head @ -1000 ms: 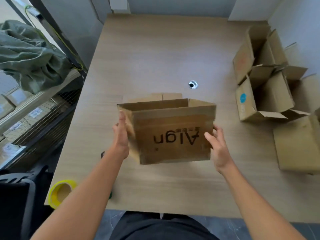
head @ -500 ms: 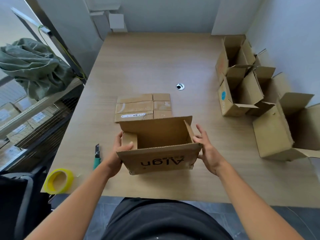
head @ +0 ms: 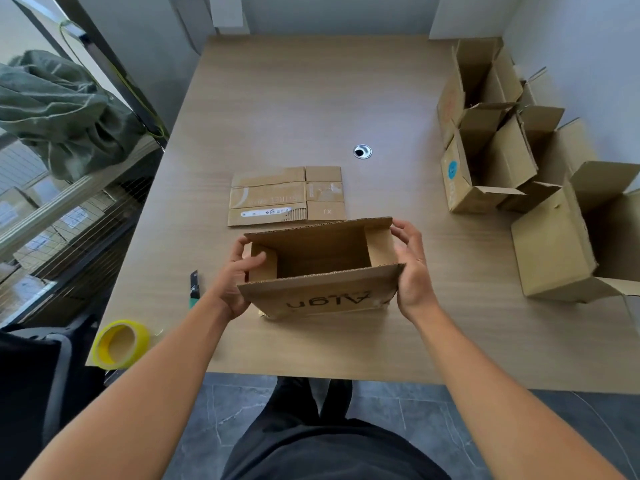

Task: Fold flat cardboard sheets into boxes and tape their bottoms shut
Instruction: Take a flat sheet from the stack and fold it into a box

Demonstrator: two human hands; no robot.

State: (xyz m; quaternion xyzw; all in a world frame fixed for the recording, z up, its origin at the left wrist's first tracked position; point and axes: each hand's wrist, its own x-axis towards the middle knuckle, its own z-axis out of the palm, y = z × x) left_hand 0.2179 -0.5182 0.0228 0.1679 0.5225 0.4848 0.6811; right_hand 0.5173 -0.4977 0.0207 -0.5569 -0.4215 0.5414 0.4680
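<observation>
Cardboard box (head: 325,299), open side up, sits on the bench (head: 311,98) near its front edge; left hand (head: 232,278) and right hand (head: 412,275) grip its two ends.

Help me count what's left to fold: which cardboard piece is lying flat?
The printed sheet lying just beyond the box gripped by the left hand and right hand. That box and the boxes at the right are opened up.

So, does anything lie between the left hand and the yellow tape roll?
Only the green-handled cutter, flat on the table between the left hand and the tape roll. The hand, which holds the box, could likely pass over it.
</observation>
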